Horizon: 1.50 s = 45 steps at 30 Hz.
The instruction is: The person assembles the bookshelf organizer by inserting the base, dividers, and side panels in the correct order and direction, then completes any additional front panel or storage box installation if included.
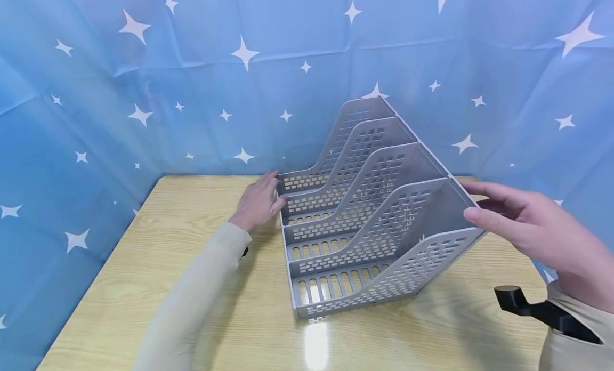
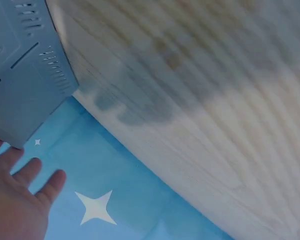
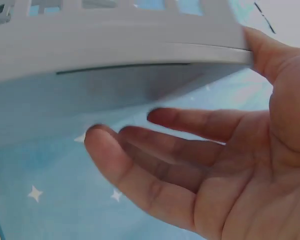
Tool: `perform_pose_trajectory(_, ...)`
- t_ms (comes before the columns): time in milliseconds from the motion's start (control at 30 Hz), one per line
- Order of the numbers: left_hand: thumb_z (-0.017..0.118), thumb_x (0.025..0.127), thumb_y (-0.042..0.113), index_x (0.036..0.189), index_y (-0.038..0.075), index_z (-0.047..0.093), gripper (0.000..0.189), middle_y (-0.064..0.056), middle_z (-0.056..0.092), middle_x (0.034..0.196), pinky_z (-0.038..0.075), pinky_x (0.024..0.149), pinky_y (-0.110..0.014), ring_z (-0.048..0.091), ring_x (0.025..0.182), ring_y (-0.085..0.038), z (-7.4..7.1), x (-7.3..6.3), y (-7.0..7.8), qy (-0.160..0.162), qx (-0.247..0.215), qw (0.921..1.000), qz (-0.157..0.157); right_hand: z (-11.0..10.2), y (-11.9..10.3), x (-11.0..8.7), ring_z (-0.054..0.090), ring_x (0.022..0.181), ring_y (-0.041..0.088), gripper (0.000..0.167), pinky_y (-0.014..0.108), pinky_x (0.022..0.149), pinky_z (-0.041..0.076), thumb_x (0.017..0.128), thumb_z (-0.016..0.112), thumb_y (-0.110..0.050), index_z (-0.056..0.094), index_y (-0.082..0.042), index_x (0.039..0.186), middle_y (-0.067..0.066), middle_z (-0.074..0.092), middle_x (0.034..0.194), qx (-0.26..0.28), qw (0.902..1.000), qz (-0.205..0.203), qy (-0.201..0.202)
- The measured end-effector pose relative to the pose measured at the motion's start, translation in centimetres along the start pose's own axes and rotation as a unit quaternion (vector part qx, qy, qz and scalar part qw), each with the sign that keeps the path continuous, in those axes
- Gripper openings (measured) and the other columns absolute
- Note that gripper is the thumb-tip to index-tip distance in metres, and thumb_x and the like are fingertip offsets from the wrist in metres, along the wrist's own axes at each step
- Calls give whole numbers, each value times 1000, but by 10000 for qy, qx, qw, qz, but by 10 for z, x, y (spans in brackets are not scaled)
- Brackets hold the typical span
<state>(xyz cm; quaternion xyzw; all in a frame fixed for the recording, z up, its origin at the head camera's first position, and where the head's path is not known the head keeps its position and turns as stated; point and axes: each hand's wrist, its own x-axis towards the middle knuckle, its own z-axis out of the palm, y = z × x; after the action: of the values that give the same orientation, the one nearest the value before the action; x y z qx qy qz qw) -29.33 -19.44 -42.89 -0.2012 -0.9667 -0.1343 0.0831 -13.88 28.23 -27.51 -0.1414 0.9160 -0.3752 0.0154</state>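
A grey plastic file rack [image 1: 364,222] with several slanted dividers and slotted panels stands on the wooden table. My left hand [image 1: 259,200] is at its far left corner, fingers and thumb by the low front edge. In the left wrist view, the left fingers [image 2: 51,187] are spread beside the rack's grey panel [image 2: 27,95]. On the other side, my right hand [image 1: 532,222] is at the tall panel's upper edge, its thumb touching near the corner. The right wrist view shows the loosely bent right fingers [image 3: 155,185] apart from the panel's outer face.
The light wood table [image 1: 158,264] ends at a blue curtain [image 1: 201,78] printed with white stars, which hangs behind and at the left. A black wrist mount [image 1: 542,312] sticks out from the right sleeve.
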Motion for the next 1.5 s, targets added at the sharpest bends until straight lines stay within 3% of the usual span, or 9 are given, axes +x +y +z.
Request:
perform_pose_trajectory(233, 48, 102, 49, 129, 3, 54, 54, -16, 42, 157, 41, 109, -60, 43, 141, -37, -9, -24, -6, 225, 154, 9978, -612, 13, 4, 6, 71, 86, 4, 28, 17, 67, 42, 108, 56, -22, 69, -27, 133, -17, 76, 104, 777, 9947, 176, 647)
perform_pose_trajectory(467, 48, 102, 51, 122, 2, 52, 53, -19, 54, 137, 47, 90, -55, 54, 114, -37, -14, -50, -4, 487, 509, 9918, -1064, 45, 10, 30, 72, 80, 5, 32, 19, 70, 58, 112, 45, -19, 77, -21, 110, -9, 76, 94, 2291, 9627, -564, 1322)
perform_pose_trajectory(567, 46, 101, 52, 115, 1, 51, 53, -18, 56, 118, 46, 81, -51, 53, 99, -35, -14, -64, 0, 637, 785, 9871, -1238, 57, 11, 37, 71, 84, -1, 35, 19, 70, 58, 112, 43, -25, 72, -8, 121, -14, 72, 101, 1960, 9683, -435, 1485)
perform_pose_trajectory(667, 46, 98, 56, 100, 1, 50, 55, -15, 52, 96, 44, 70, -48, 49, 83, -34, -16, -78, 5, 952, 1140, 9806, -1280, 69, 13, 40, 67, 85, -7, 46, 18, 70, 57, 113, 40, -31, 57, 2, 141, 3, 72, 116, 1175, 9827, -144, 1424)
perform_pose_trajectory(800, 50, 93, 57, 80, 2, 44, 57, -12, 43, 75, 40, 56, -44, 44, 66, -32, -20, -92, 17, 1656, 1749, 9642, -1110, 86, 15, 45, 74, 87, 14, 58, 29, 74, 59, 113, 39, -37, 41, 5, 153, 33, 60, 133, 536, 9939, 145, 951)
perform_pose_trajectory(900, 56, 89, 58, 69, 5, 35, 60, -9, 34, 67, 36, 50, -40, 40, 57, -28, -24, -99, 28, 1920, 2235, 9491, -1114, 103, 16, 49, 74, 95, 37, 60, 44, 80, 60, 112, 44, -36, 39, 6, 153, 33, 54, 143, 482, 9974, 111, 530)
perform_pose_trajectory(1100, 61, 87, 66, 58, 7, 31, 72, -8, 33, 61, 34, 49, -36, 40, 52, -25, -29, -100, 51, 1343, 2486, 9454, -1627, 144, 25, 58, 64, 121, 43, 65, 56, 94, 56, 107, 58, -28, 34, 5, 157, 29, 45, 154, 707, 9974, -97, -37)
perform_pose_trajectory(1267, 56, 89, 71, 54, 8, 35, 75, -10, 40, 61, 38, 51, -38, 44, 54, -27, -28, -90, 64, 754, 2170, 9477, -2216, 162, 40, 73, 55, 132, 46, 66, 58, 104, 49, 106, 55, -14, 24, 0, 162, 28, 36, 160, 1221, 9925, -12, 94)
perform_pose_trajectory(1500, 59, 89, 71, 52, 7, 37, 76, -10, 42, 61, 38, 50, -38, 48, 54, -29, -28, -82, 68, 852, 2063, 9457, -2363, 174, 56, 92, 36, 148, 43, 58, 54, 117, 34, 107, 46, -6, 27, 0, 162, 22, 28, 166, 2135, 9760, 189, 379)
